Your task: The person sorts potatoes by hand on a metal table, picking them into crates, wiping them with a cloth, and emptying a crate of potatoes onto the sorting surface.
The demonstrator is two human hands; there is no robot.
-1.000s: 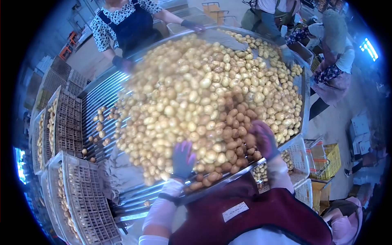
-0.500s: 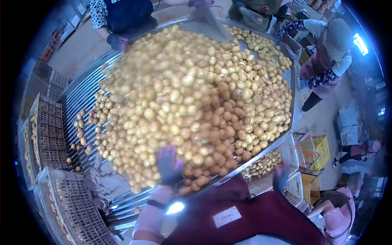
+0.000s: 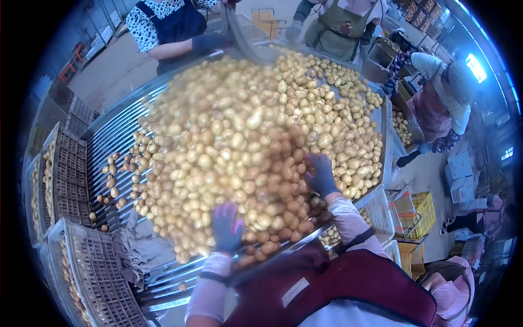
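A broad heap of potatoes (image 3: 234, 141) covers a roller table (image 3: 109, 143); those in my shadow look browner. My left hand (image 3: 227, 228), in a grey glove with pink fingertips, rests at the near edge of the heap. Its fingers are spread and hold nothing visible. Over the right part of the heap, my right hand (image 3: 321, 175) reaches in, gloved alike, with fingers apart against the potatoes. The undersides of its fingers are hidden. Below my right forearm, a white plastic crate (image 3: 377, 210) with small potatoes stands against the table edge.
Brown crates (image 3: 101, 272) of potatoes line the left side. A grey cloth (image 3: 144, 245) lies on the rollers. Across the table one person (image 3: 174, 32) handles a dark cloth (image 3: 242, 41); another person (image 3: 343, 30) stands beside. At right, a person (image 3: 444, 98) leans by a box of potatoes.
My right hand has moved from beside the white crate up onto the heap. My left hand stays at the near edge. The person across has lifted the dark cloth.
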